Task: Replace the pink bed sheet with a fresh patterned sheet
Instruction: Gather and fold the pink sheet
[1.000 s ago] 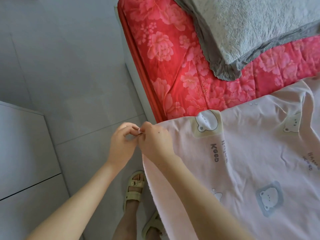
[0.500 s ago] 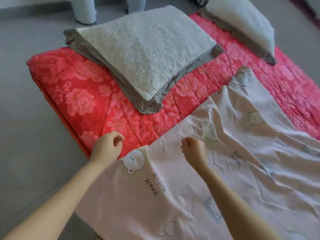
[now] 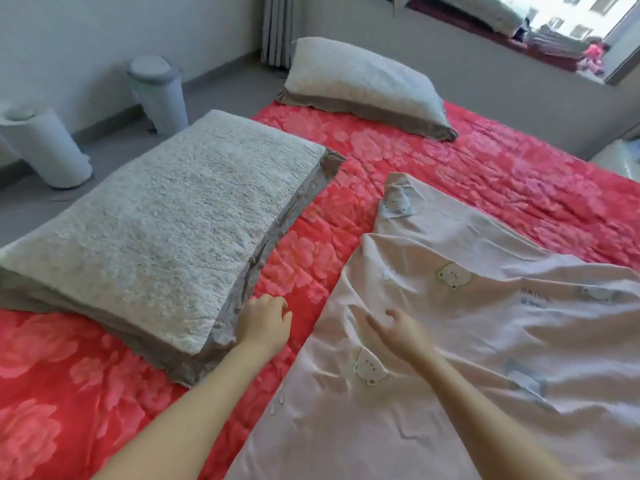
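A low bed covered by a red floral quilt [image 3: 467, 168] fills most of the view, on a grey floor [image 3: 114, 147] with white walls behind and a bright window [image 3: 571, 19] at about 1 o'clock.

The left hand [image 3: 265, 320] sits just left of centre, fingers loosely curled and holding nothing, its fingertips right beside the grey edge of the near pillow [image 3: 166, 216]; whether they touch the fabric cannot be told. The right hand [image 3: 398, 329] hovers with fingers spread and relaxed over the pale pink bear-print sheet [image 3: 450, 358], close to the cloth, gripping nothing.

That sheet lies rumpled from the centre out to 4 and 5 o'clock, over the right half of the quilt, one corner [image 3: 398, 192] folded into a point toward 12 o'clock. The near pillow, fleecy grey-white on top with a darker grey underside, lies at 9 to 10 o'clock of the left hand. A second pillow [image 3: 363, 81] of the same kind rests at the head of the bed near 12 o'clock. Two pale cylindrical bins [image 3: 159, 91] stand on the floor at 10 to 11 o'clock, against the wall.
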`<state>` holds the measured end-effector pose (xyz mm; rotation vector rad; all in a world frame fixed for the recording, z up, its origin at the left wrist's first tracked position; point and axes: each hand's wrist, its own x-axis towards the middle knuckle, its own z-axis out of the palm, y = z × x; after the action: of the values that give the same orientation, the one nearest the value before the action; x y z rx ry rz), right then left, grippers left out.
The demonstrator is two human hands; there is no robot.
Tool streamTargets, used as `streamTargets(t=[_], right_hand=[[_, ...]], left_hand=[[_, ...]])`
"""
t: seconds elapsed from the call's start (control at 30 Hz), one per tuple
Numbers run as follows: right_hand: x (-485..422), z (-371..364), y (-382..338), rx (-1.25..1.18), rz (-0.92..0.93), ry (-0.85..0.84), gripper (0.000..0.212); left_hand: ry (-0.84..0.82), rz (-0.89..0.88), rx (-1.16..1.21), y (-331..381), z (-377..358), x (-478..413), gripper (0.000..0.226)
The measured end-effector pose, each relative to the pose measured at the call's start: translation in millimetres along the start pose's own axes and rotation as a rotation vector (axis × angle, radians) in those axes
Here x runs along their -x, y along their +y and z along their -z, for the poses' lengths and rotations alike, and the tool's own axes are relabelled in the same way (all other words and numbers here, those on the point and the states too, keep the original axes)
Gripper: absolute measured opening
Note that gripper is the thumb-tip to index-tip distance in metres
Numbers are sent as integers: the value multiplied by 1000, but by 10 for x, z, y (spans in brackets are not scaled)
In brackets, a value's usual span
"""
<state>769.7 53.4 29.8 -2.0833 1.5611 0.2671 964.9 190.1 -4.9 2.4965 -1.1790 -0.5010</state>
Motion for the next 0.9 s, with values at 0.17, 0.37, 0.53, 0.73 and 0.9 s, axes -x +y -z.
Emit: streamTargets(t=[0.17, 0.37, 0.53, 0.73, 0.9], right_hand=[[-524, -900, -146, -260, -230, -189, 123], [-1104, -1633, -347, 97, -476, -131, 130], [-1312, -1672, -254, 65, -482, -244, 130], [-1345, -1507, -288, 76, -452, -284, 132], [-1310, -1574, -338, 82, -448, -55, 137]], left_hand=[[-159, -8, -65, -157, -191, -970, 34], [-311, -69, 155, -232, -539, -1798, 30], [-369, -154, 305, 248, -718, -2496, 33], [-425, -152, 404, 1284, -888, -3247, 36], [-526, -24, 503, 1776, -1245, -3625, 59]])
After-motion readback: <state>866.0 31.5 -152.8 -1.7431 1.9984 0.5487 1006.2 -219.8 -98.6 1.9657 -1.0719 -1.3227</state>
